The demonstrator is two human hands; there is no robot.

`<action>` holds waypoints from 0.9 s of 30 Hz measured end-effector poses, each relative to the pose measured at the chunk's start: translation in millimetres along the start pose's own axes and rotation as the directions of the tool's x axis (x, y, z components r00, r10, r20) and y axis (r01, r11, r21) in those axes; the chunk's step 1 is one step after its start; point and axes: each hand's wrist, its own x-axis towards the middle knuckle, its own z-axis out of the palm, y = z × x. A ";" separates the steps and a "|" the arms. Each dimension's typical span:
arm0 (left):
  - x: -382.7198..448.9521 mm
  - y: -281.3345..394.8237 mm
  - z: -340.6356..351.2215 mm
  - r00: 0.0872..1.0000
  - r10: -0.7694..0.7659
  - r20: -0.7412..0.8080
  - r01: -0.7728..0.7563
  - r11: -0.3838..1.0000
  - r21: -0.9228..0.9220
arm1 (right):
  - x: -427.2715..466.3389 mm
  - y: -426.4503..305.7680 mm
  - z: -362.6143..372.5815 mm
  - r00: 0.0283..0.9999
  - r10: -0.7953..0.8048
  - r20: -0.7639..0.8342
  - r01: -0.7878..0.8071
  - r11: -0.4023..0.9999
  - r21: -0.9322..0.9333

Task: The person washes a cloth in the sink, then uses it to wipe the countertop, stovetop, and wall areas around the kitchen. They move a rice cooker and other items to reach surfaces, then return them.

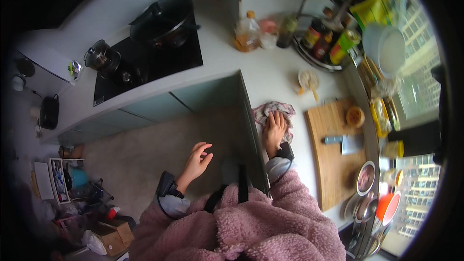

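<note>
My right hand [275,130] lies over a crumpled patterned cloth [289,111] on the white countertop [270,79], its fingers pressed into the folds. The cloth sits close to the counter's front edge, left of a wooden cutting board [320,156]. A cleaver [351,144] with a blue-grey handle rests flat on that board, and a small round jar [355,117] stands near its far end. Beyond the cloth is a small bowl [308,78] with a yellow utensil at it. My left hand [197,163] hangs over the floor in front of my body, holding nothing, fingers loosely apart.
A black cooktop [145,63] carries a large lidded wok [163,23] and a small glass pot [98,55]. An oil bottle [247,33] and a round rack of condiments [319,56] occupy the back corner. Metal bowls and an orange bowl [387,208] are by the window.
</note>
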 end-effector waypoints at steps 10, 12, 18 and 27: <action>66.8 -12.7 -120.2 0.904 -0.280 -0.323 0.255 0.960 -0.118 | 185.4 -145.8 139.3 0.993 -0.064 0.104 -0.032 0.685 0.728; 77.5 -24.4 -141.2 0.898 -0.256 -0.357 0.224 0.966 -0.128 | 195.4 -174.9 165.7 0.959 -0.223 0.175 0.078 0.800 0.595; 110.7 -60.7 -201.2 0.900 -0.277 -0.336 0.235 0.959 -0.161 | 221.5 -190.6 202.2 0.985 -0.136 0.103 0.065 0.857 0.512; 160.6 -97.2 -262.6 0.920 -0.256 -0.298 0.215 0.963 -0.163 | 217.3 -217.5 184.0 0.979 -0.054 0.198 0.051 0.998 0.023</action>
